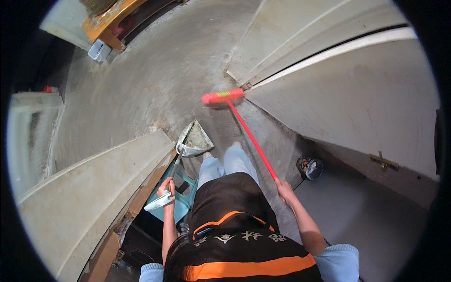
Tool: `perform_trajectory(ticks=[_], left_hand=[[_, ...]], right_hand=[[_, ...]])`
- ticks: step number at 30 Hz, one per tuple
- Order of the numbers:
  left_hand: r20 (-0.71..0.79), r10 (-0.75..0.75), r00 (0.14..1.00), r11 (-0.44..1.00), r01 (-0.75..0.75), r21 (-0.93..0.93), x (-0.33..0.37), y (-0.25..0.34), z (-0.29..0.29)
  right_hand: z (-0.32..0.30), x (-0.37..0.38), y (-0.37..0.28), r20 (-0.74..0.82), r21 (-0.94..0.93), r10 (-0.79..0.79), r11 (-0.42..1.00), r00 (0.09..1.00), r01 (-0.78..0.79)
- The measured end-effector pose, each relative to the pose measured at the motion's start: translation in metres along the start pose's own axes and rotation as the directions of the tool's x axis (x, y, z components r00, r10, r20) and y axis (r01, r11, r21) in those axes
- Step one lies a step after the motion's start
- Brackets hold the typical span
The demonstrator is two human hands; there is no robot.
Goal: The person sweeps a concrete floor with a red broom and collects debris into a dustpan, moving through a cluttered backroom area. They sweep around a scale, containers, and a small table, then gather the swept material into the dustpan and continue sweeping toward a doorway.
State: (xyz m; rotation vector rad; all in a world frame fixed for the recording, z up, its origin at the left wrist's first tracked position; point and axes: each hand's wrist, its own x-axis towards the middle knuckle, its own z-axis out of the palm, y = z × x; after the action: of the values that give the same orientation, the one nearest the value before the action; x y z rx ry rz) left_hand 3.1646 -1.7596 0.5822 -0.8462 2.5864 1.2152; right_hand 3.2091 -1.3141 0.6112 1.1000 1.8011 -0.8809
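Note:
My left hand [167, 187] is closed around the dark upper pole of a long-handled dustpan [198, 138]. The dustpan's pale, dirty, toothed-edged pan rests on the floor just ahead of my feet. A pale flat piece [159, 201] shows by my left wrist; I cannot tell whether it belongs to the handle. On the right, my right hand [283, 189] grips the end of a red broom's stick [253, 140]. Slightly blurred, the broom's red head [223, 96] is at the floor beyond the dustpan, its right end close to the foot of a pale panel.
Pale partitions stand at left [103, 192] and right [347, 94], the right one with a metal latch [384, 162]. A light-blue plastic stool [188, 190] is beside my left leg. A small patterned bin [309, 168] sits at right. Far left are a wooden table [108, 23] and white container [99, 50].

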Motion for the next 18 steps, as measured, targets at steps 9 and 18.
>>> perform_trajectory(ticks=[9,18], left_hand=[[0.147,0.037,0.988,0.999,-0.031,-0.041,-0.003,-0.021,-0.005],[0.195,0.154,0.969,0.985,-0.166,0.046,-0.014,0.005,-0.001]], right_hand=[[0.085,-0.002,0.005,0.666,0.566,0.060,0.609,0.743,-0.556],[0.095,0.062,-0.041,0.073,0.396,-0.222,0.901,0.972,0.176]])
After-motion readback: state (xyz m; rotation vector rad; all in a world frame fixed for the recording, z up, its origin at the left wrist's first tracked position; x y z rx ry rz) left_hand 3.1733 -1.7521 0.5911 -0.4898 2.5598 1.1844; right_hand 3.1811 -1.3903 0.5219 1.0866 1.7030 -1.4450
